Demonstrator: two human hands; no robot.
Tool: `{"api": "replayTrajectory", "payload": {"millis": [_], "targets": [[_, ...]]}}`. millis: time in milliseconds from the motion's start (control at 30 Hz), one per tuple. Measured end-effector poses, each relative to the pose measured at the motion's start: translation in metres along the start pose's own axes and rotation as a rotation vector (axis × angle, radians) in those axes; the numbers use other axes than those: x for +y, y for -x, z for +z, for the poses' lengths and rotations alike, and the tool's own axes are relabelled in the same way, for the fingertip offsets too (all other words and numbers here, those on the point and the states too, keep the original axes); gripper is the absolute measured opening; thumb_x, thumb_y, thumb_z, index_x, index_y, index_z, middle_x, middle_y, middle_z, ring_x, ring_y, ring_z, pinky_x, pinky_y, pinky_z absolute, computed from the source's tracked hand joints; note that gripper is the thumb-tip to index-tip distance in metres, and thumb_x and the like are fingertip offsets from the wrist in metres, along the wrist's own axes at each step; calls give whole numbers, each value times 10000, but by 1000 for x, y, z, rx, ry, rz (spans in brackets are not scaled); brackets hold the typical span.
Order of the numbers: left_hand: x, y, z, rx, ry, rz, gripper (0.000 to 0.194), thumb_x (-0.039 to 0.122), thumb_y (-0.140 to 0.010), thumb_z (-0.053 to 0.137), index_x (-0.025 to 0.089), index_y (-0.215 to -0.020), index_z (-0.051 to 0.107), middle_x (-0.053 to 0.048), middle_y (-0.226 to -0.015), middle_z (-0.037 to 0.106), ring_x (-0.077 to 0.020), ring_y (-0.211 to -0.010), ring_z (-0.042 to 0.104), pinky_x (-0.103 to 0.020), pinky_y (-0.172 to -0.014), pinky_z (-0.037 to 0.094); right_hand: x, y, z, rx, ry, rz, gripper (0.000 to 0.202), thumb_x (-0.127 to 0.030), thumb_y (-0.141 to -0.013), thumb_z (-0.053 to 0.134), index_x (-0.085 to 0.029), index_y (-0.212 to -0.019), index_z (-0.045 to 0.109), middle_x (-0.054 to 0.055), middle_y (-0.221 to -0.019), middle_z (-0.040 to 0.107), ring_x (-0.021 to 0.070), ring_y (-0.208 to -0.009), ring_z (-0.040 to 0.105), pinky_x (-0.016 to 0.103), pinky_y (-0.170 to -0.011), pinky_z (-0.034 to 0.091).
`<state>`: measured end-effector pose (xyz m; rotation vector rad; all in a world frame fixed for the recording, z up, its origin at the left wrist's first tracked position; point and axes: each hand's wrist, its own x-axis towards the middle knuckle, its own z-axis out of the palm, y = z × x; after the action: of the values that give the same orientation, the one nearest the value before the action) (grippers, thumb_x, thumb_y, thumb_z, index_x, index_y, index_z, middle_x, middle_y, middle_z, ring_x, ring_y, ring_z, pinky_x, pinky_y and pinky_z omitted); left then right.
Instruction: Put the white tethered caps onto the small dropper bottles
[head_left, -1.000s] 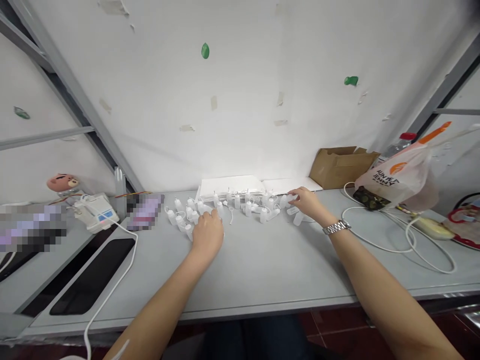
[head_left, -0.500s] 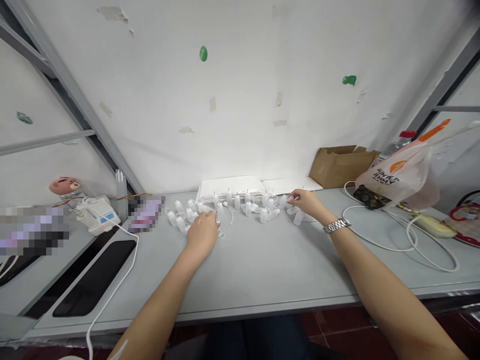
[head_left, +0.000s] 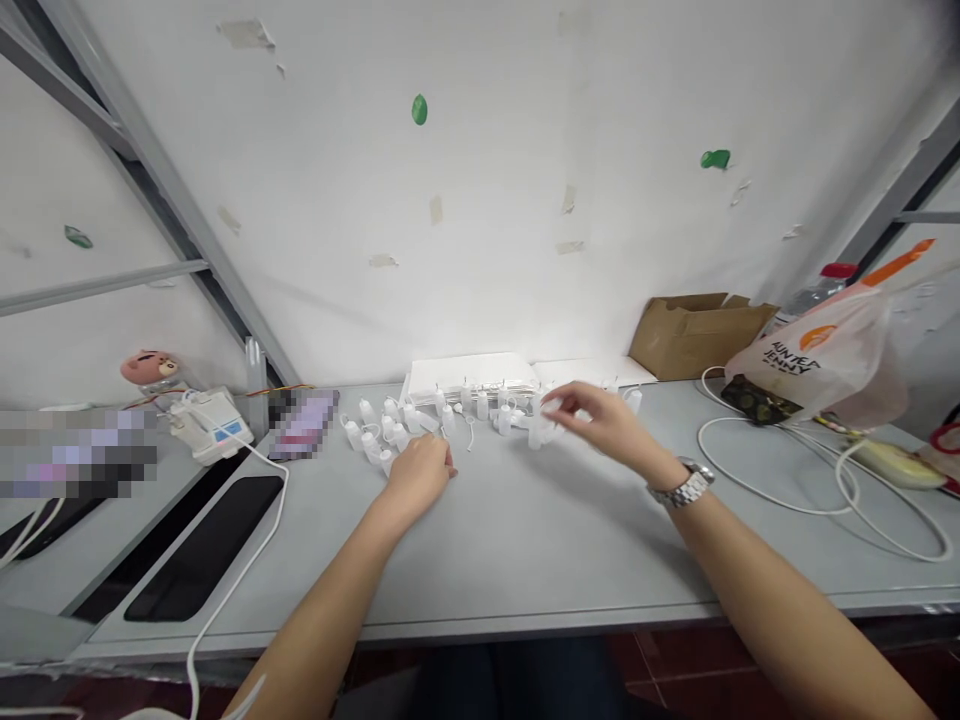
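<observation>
Small translucent white squeeze bottles with thin nozzles and strap caps stand and lie across the grey desk; one cluster of bottles [head_left: 371, 440] is left of centre. My left hand [head_left: 420, 472] rests at the near edge of that cluster, its fingers curled in; what they hold, if anything, is hidden. Over the right part of the group, my right hand [head_left: 592, 420] has its thumb and fingers apart. Its fingertips come close to an upright bottle [head_left: 535, 432]; whether they touch it is unclear. Farther right, another bottle [head_left: 634, 400] stands partly behind the hand.
White paper stacks [head_left: 472, 375] lie along the wall. An open cardboard box [head_left: 682, 340] and a plastic bag [head_left: 817, 360] stand at the right, beside a looped white cable [head_left: 750, 490]. To the left are a black phone-like slab [head_left: 202, 550] and a white device [head_left: 210, 425].
My right hand has moved left, from the bottles at the right end toward the middle ones, and its fingers have spread. My left hand has shifted slightly. The view has turned a little left.
</observation>
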<state>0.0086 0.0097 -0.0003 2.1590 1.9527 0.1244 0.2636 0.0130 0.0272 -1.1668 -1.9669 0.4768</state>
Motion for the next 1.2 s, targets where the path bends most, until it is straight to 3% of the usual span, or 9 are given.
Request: {"api": "replayTrajectory", "payload": {"millis": [100,267,400,533,600,733,800,933,1200], "targets": [[1,-2,5,28,8,32,74,195,-747,530,180,-701,586,-70,-886,620,-209,-874,553,-270,-610,385,-9,6,29,-276,43,-100,151,-274,-803,534,-194,-915,597,37,-845,599,128,-712,561,261,-669,457],[4,-4,13,73,112,93,90,216,-756,510,185,-700,573,-71,-872,606,-226,-898,546,-293,-669,404,-3,12,57,-406,68,-45,172,-217,-783,548,-172,-938,607,39,-807,579,133,-686,536,259,-632,444],[8,-6,13,92,330,189,131,237,-777,468,190,-790,590,-58,-892,618,-203,-886,556,-295,-736,416,1,12,59,-411,56,-29,194,-251,-792,553,-169,-957,610,42,-810,566,139,-694,527,267,-649,437],[7,-8,5,193,447,147,178,253,-791,433,198,-835,596,-50,-908,625,-188,-832,564,-296,-729,416,3,10,55,-359,71,-46,181,-271,-805,547,-173,-947,601,42,-826,559,138,-705,522,269,-664,428],[5,-8,3,178,469,157,155,299,-764,489,206,-815,602,-39,-895,624,-187,-807,565,-294,-712,417,4,10,54,-346,100,-50,179,-288,-809,544,-173,-934,599,42,-812,555,143,-704,516,270,-657,420],[1,-8,11,54,383,211,200,348,-633,648,205,-768,613,-48,-884,605,-223,-849,554,-302,-701,417,6,10,54,-350,153,-52,161,-298,-813,538,-161,-874,596,41,-781,540,146,-689,495,271,-642,402],[-1,-9,16,19,326,199,144,319,-655,627,195,-724,601,-59,-857,594,-234,-862,552,-304,-693,416,5,11,55,-377,159,-51,159,-307,-815,533,-159,-841,585,38,-777,533,139,-668,483,266,-625,394],[0,-9,22,30,295,176,81,234,-740,515,187,-694,563,-65,-843,572,-233,-883,543,-310,-702,409,2,12,56,-417,156,-54,183,-335,-829,507,-161,-822,564,31,-762,522,131,-647,470,259,-605,382],[4,-8,22,72,306,209,54,211,-744,507,189,-703,536,-61,-843,552,-231,-900,527,-317,-727,406,-1,13,56,-390,191,-54,200,-351,-836,495,-170,-754,523,25,-748,512,123,-625,455,255,-590,371]]}}
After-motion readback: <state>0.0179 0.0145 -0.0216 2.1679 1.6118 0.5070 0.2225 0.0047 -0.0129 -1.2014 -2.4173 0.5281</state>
